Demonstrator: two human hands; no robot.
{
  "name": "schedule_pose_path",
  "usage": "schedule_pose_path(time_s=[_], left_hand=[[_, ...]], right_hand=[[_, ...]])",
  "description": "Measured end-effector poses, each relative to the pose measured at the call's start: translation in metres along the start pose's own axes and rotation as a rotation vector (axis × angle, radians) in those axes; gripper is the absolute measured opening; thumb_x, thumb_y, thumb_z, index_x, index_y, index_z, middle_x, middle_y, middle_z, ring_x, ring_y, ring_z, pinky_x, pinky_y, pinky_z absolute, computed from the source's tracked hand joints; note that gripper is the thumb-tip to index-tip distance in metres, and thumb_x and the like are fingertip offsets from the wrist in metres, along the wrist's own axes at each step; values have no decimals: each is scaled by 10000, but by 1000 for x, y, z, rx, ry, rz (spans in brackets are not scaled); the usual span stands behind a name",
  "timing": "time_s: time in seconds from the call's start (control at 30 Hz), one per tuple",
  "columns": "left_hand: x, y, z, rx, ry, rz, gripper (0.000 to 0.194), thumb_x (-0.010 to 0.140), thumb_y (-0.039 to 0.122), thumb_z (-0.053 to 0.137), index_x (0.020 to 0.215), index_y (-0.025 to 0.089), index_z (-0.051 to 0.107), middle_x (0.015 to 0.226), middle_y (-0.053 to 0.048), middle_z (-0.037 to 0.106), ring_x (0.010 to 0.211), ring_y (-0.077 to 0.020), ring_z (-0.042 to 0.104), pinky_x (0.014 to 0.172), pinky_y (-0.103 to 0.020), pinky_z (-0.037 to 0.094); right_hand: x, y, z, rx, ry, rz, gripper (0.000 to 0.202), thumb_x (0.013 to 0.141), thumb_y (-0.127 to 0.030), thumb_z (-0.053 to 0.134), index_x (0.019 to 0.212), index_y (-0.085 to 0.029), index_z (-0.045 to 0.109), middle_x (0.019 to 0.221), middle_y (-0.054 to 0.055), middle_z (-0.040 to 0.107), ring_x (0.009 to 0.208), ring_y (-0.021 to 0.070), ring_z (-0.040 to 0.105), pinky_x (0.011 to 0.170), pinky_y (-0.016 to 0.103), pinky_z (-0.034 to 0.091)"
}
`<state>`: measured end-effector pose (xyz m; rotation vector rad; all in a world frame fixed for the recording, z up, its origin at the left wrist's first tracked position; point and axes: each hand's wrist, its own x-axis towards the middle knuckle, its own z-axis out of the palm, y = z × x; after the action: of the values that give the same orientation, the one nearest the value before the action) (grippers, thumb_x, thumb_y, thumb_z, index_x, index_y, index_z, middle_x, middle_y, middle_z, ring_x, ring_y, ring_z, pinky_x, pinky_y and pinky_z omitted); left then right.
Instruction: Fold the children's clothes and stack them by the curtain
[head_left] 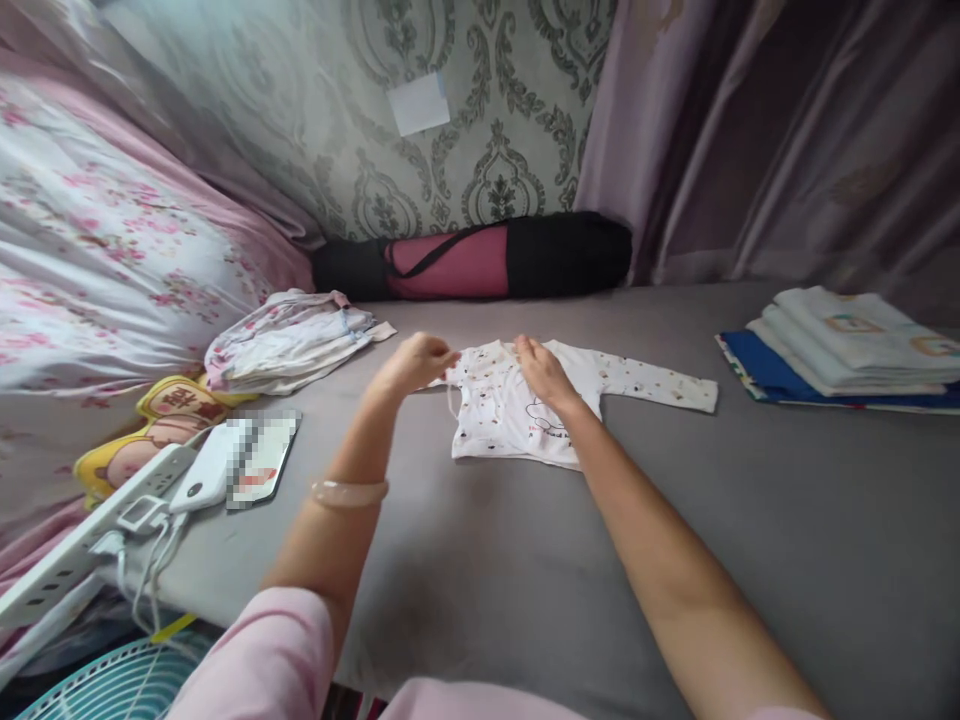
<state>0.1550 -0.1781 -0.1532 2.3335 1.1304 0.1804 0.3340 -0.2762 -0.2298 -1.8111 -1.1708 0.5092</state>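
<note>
A small white long-sleeved baby shirt (487,425) lies spread on the grey bed sheet (465,560), with small printed motifs and a line drawing on its front. One sleeve stretches out to the right. At the shirt's left shoulder, my left hand (420,363) has its fingers pinched together, and a thin white tie (451,398) hangs from them. My right hand (545,372) rests on the upper front near the collar, fingers extended, and covers part of the drawing. My left hand and wrist partly hide the left sleeve.
Folded cloths (847,345) are stacked at the right. Crumpled clothes (285,345) lie at the left. Nearer are a yellow plush item (169,425), a phone (266,460), a white device (210,470) and a power strip (82,540) with cables. A long black-and-red bag (465,262) lies along the wall.
</note>
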Motion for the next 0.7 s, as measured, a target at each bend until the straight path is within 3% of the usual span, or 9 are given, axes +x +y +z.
schedule_pose_path(time_s=[0.07,0.13,0.2,0.27,0.4,0.5,0.57,0.7], left_hand=[[15,21,17,-87,39,141,416,824,458,597,1070,131,669,843,-65,687,536,-91,511,515,-215,369],[21,29,31,-99,122,178,558,785,502,643,1207,139,602,988,-90,679,661,-119,572,594,-219,409],[21,22,40,-56,184,127,488,792,480,636,1134,132,640,953,-90,677,720,-142,584,633,-229,409],[17,6,47,-22,158,42,325,809,415,610,927,125,693,786,-65,665,682,-147,573,609,-233,385],[8,-29,61,-34,40,-130,275,763,381,626,639,136,648,499,-1,536,546,-130,500,531,-235,317],[6,-41,71,-72,12,-162,337,739,429,626,546,154,596,426,25,466,498,-116,435,503,-240,282],[7,-45,77,-115,8,-162,339,717,433,639,529,158,578,419,35,452,490,-107,410,493,-239,267],[11,-47,84,-197,54,-168,302,674,419,675,560,154,587,430,50,434,500,-101,396,496,-235,256]], right_hand=[[1,4,-15,-1,37,49,580,993,-485,170,1171,-159,615,1135,132,681,1086,250,621,908,346,446],[0,6,-27,-61,60,75,487,988,-435,256,1084,-160,646,1040,127,706,979,241,660,840,327,465],[-4,5,-34,-151,57,66,371,960,-363,354,1013,-164,662,974,115,715,900,226,672,785,305,467],[-11,-3,-34,-234,-15,3,291,920,-295,414,940,-173,677,909,91,717,845,208,669,742,283,459],[-33,-28,-16,-348,-369,-179,189,841,-227,504,822,-215,692,843,23,712,802,180,646,679,249,424],[-50,-43,8,-437,-625,-247,143,805,-210,556,850,-245,687,886,-4,709,796,175,638,656,247,405],[-59,-46,22,-514,-686,-285,155,800,-212,580,924,-245,667,955,9,699,843,190,635,673,258,403],[-67,-45,36,-623,-638,-330,162,839,-205,545,984,-223,618,1049,51,659,933,214,620,715,283,402]])
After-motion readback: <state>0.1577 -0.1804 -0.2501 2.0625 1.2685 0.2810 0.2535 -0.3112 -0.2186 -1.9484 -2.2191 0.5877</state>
